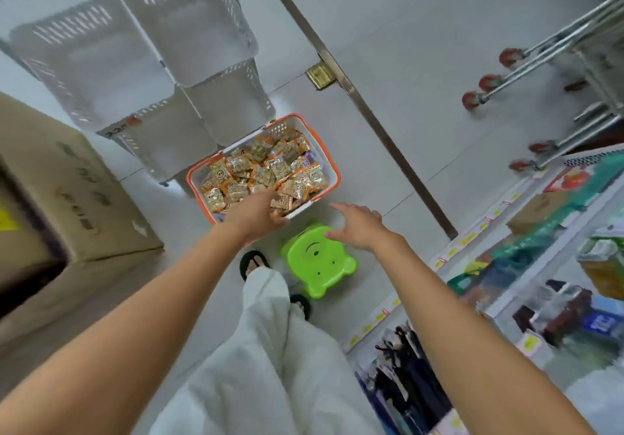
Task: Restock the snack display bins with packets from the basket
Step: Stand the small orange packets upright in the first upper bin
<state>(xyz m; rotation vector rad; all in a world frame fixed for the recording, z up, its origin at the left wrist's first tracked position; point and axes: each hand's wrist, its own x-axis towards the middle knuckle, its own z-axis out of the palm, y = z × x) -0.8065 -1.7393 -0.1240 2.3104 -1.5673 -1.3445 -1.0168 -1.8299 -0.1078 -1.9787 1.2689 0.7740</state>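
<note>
Pale shop floor [388, 63] beneath us, and we're bent right over the basket [329, 161] – orange-rimmed, sitting on the tiles against the foot of the white display bins [189, 29]. It's heaped to the brim with snack packets [263, 171], while the bins above it show bare insides as far as we can see, so by our reading the restocking has barely begun and nearly everything is left to move. Our left hand [255, 215] is down at the near edge of the basket, its fingers [266, 200] on the packets – whether they've closed round one we can't tell from this angle. Our right hand [358, 228] hangs over the green stool [317, 262] just beside the basket, spread wide and holding nothing. Cardboard box [67, 198] off to the left, stocked shelves [540, 266] to the right.
</note>
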